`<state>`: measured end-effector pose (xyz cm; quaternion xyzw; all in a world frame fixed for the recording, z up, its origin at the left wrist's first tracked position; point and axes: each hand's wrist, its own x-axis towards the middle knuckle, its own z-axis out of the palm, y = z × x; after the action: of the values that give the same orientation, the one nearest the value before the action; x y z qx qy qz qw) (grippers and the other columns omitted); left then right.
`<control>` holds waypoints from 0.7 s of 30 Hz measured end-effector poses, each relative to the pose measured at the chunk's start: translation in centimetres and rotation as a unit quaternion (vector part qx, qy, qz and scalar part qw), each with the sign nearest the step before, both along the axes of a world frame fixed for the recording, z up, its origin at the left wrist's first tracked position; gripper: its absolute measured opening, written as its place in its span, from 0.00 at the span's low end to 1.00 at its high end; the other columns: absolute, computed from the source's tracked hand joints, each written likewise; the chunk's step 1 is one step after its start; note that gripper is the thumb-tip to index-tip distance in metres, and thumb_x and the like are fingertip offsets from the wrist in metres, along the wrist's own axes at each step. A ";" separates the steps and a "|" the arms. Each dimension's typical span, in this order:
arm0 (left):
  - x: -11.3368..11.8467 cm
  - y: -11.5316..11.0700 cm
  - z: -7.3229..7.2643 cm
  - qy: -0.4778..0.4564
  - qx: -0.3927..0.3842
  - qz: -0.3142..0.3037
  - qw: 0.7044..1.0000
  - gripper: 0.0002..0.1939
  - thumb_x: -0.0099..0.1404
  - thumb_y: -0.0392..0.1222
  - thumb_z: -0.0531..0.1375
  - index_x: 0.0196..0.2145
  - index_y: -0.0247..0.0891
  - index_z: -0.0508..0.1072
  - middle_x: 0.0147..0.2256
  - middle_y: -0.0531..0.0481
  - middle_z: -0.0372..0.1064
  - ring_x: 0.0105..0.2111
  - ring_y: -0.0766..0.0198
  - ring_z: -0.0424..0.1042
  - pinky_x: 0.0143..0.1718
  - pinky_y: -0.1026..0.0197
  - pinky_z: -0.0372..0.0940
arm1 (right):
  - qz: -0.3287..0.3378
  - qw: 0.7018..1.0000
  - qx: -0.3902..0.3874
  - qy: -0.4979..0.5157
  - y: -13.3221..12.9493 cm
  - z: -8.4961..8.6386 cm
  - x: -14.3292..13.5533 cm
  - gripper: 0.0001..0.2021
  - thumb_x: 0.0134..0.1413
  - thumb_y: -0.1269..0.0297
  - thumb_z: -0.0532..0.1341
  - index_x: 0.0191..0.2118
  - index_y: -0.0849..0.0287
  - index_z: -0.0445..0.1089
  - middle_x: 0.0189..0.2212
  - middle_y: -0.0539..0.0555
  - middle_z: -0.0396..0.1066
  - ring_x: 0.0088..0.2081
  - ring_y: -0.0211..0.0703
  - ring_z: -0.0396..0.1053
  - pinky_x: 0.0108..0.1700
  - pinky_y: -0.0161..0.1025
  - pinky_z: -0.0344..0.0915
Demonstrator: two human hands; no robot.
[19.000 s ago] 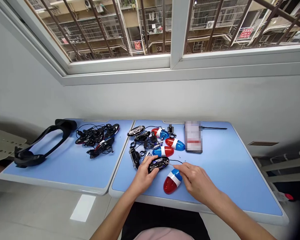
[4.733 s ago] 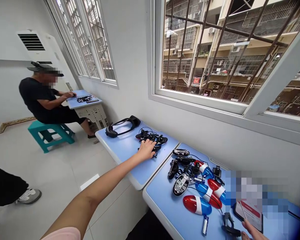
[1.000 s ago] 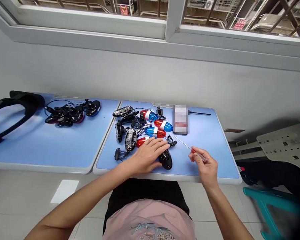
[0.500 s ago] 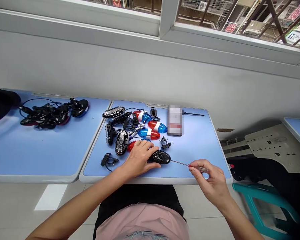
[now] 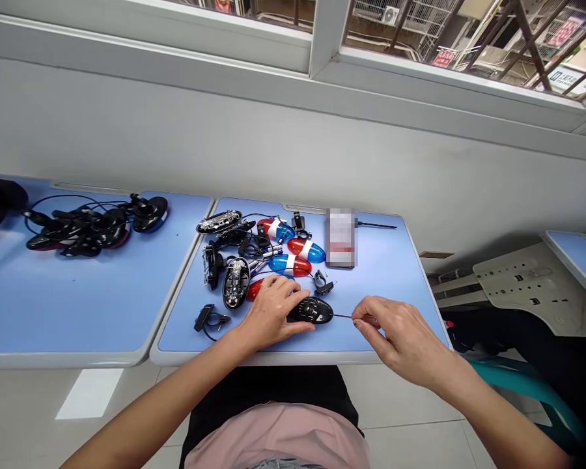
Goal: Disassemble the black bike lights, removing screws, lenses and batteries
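Observation:
On the table's near side, my left hand [image 5: 275, 308] is closed on a black oval lamp housing [image 5: 317, 311], pressing it down with thumb and fingers; its left end is hidden under the hand. My right hand [image 5: 395, 332] grips a screwdriver [image 5: 342, 316] by the handle, mostly covered by the fingers. The thin shaft points left, and its tip meets the housing's right end. Just beyond the left hand lie red-and-blue lens covers [image 5: 290, 265] with white middle bands. An open black housing [image 5: 236, 283] with a shiny inside lies left of that hand.
A phone-like device [image 5: 340, 238] with a blurred screen lies behind the housing, beside a thin black rod [image 5: 377, 225]. Clamps [image 5: 323, 284] and cables are scattered among the parts. Several assembled black lamps [image 5: 92, 228] lie on the left table [image 5: 78, 306]. A teal stool [image 5: 527, 381] stands at right.
My right hand has moved left and a little up along the screwdriver, covering more of it, and has turned. My left hand stays on the housing. The view has shifted slightly.

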<state>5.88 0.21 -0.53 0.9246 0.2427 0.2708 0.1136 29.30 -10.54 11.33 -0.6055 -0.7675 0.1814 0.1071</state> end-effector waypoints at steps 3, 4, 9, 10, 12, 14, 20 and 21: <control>0.0 0.0 -0.1 -0.007 0.003 -0.001 1.000 0.28 0.61 0.61 0.65 0.49 0.36 0.73 0.41 0.42 0.72 0.40 0.53 0.66 0.47 0.48 0.58 | 0.009 0.999 -0.021 -0.022 0.5 0.4 0.0 0.06 0.66 0.68 0.52 0.37 0.55 0.63 0.31 0.49 0.72 0.29 0.40 0.67 0.31 0.37 0.55; 0.1 0.0 -0.1 -0.009 0.006 -0.002 1.000 0.28 0.61 0.61 0.65 0.49 0.35 0.73 0.40 0.42 0.72 0.39 0.53 0.66 0.47 0.48 0.58 | 0.010 0.999 -0.026 -0.028 0.5 0.4 0.0 0.06 0.66 0.68 0.51 0.37 0.55 0.63 0.31 0.50 0.72 0.29 0.40 0.67 0.31 0.36 0.55; 0.2 0.1 -0.2 -0.019 0.010 -0.007 1.000 0.28 0.62 0.61 0.64 0.48 0.34 0.74 0.39 0.42 0.72 0.38 0.54 0.66 0.47 0.48 0.58 | 0.029 0.997 -0.041 -0.055 1.0 0.4 0.1 0.06 0.67 0.66 0.51 0.38 0.55 0.64 0.33 0.52 0.72 0.31 0.41 0.68 0.31 0.37 0.54; 0.2 0.1 -0.2 -0.021 0.009 -0.009 1.000 0.28 0.62 0.61 0.63 0.48 0.34 0.74 0.40 0.42 0.72 0.38 0.54 0.66 0.47 0.48 0.58 | 0.028 0.997 -0.049 -0.052 1.3 0.5 0.1 0.06 0.67 0.65 0.51 0.38 0.55 0.64 0.34 0.52 0.73 0.32 0.42 0.68 0.31 0.37 0.55; 0.1 0.1 -0.1 -0.024 0.011 -0.011 1.000 0.28 0.62 0.60 0.63 0.48 0.33 0.74 0.40 0.41 0.72 0.39 0.53 0.66 0.47 0.47 0.58 | 0.000 0.996 -0.071 -0.053 1.8 0.7 0.1 0.08 0.69 0.61 0.51 0.40 0.55 0.64 0.31 0.51 0.73 0.31 0.43 0.69 0.31 0.37 0.56; 0.1 0.1 -0.1 -0.027 0.013 -0.013 0.999 0.28 0.62 0.60 0.63 0.48 0.33 0.74 0.40 0.41 0.72 0.39 0.53 0.66 0.47 0.47 0.58 | -0.052 0.991 -0.091 -0.082 2.3 0.9 0.0 0.09 0.70 0.59 0.49 0.43 0.55 0.63 0.26 0.49 0.72 0.27 0.43 0.67 0.30 0.37 0.55; -0.1 0.1 -0.3 -0.029 0.009 -0.019 0.999 0.28 0.64 0.61 0.61 0.49 0.32 0.73 0.40 0.40 0.72 0.39 0.54 0.67 0.48 0.46 0.58 | 0.001 0.989 -0.106 -0.101 2.5 1.5 0.3 0.05 0.68 0.67 0.50 0.42 0.57 0.62 0.31 0.52 0.72 0.27 0.41 0.66 0.29 0.37 0.58; -0.1 0.1 -0.4 -0.028 0.008 -0.019 0.999 0.28 0.64 0.61 0.61 0.49 0.33 0.73 0.40 0.40 0.72 0.39 0.54 0.67 0.49 0.46 0.58 | 0.040 0.991 -0.091 -0.092 2.5 1.5 0.5 0.06 0.67 0.71 0.50 0.41 0.57 0.62 0.34 0.54 0.72 0.29 0.41 0.66 0.30 0.37 0.59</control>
<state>5.80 0.33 -0.91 0.9221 0.2199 0.2959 0.1177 29.82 -8.09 12.86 -0.5956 -0.7780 0.1980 -0.0267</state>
